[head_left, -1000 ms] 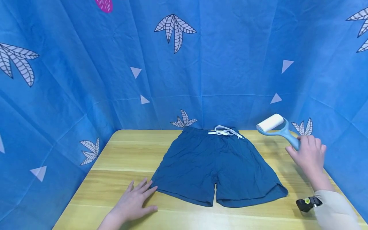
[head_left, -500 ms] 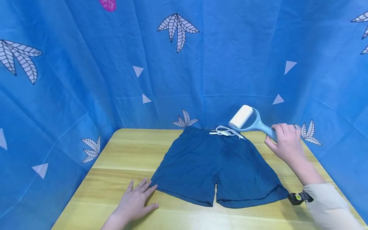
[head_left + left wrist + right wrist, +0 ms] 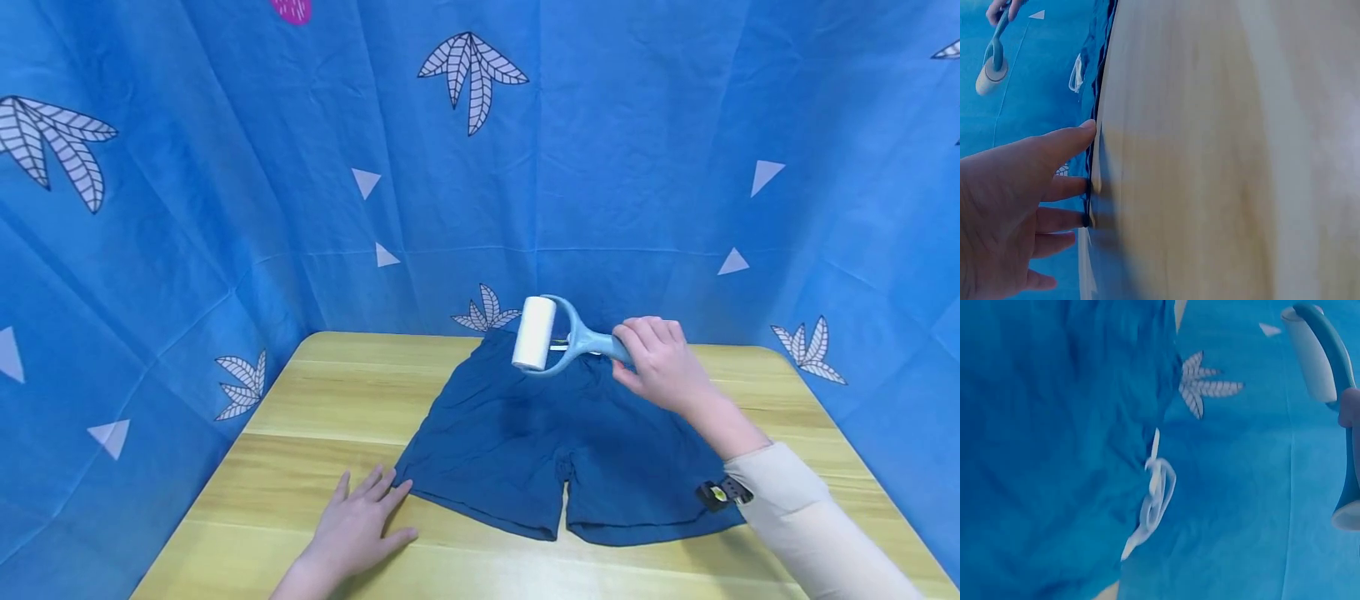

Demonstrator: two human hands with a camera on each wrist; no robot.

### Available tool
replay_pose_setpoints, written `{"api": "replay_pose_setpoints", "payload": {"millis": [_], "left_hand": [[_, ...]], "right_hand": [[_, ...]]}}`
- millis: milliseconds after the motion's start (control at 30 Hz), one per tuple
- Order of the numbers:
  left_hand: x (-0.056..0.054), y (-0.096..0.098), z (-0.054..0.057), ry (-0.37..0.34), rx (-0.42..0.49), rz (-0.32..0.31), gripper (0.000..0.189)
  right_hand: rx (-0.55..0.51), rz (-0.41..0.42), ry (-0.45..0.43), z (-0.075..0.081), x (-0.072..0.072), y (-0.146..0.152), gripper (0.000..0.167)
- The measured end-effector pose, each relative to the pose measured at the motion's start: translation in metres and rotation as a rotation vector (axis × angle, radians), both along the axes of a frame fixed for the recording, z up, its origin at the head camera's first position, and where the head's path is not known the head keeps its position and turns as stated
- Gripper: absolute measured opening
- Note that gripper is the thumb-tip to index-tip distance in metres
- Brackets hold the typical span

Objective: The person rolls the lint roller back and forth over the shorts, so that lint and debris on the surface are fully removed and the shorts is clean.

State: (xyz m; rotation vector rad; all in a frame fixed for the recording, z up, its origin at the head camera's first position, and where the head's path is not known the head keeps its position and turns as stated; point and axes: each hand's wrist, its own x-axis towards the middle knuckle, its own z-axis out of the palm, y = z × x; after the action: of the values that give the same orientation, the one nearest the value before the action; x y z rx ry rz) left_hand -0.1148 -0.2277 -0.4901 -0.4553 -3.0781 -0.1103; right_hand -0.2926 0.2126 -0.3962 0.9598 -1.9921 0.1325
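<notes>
- Gripping the lint roller (image 3: 581, 340) by its blue handle (image 3: 611, 345) in the right hand (image 3: 660, 367), with fingers and thumb curled around it.
- Pointing leftward from the hand, along the handle and fork to the white roll (image 3: 535, 333); carrying the roll's long axis crosswise to the handle, nearly straight from far to near, tipped slightly.
- Hanging in the air above the waistband of the shorts (image 3: 510, 450), apart from them in both wrist views, and partly hiding the white drawstring (image 3: 1155, 494) in the head view.
- Resting the left hand (image 3: 352, 529) on the table (image 3: 315, 417), with fingers spread apart and fingertips at the left hem corner.
- Showing the shorts flat, with waistband at the far table edge and leg openings toward the person.
- Leaving a broad stretch of wood left of the shorts, with narrower strips right and along the near hem; meeting the blue curtain (image 3: 637, 167) just behind the far edge.
- Brought leftward since a second ago, from beyond the shorts' right side to over the waistband, with the roll turned from a steep slant; keeping the left hand and shorts in place.
</notes>
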Motion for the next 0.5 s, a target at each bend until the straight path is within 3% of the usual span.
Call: {"api": "replay_pose_setpoints", "payload": {"millis": [233,500], "left_hand": [[0.001,0.001,-0.001,-0.030,0.040,0.011,0.070],[-0.001,0.002,0.001,-0.076,0.044,0.021,0.072]], "right_hand": [[0.078,0.077,-0.006,-0.004,-0.011,-0.036,0.032],[0.138,0.163,-0.031,-0.015,-0.021,-0.080,0.037]]}}
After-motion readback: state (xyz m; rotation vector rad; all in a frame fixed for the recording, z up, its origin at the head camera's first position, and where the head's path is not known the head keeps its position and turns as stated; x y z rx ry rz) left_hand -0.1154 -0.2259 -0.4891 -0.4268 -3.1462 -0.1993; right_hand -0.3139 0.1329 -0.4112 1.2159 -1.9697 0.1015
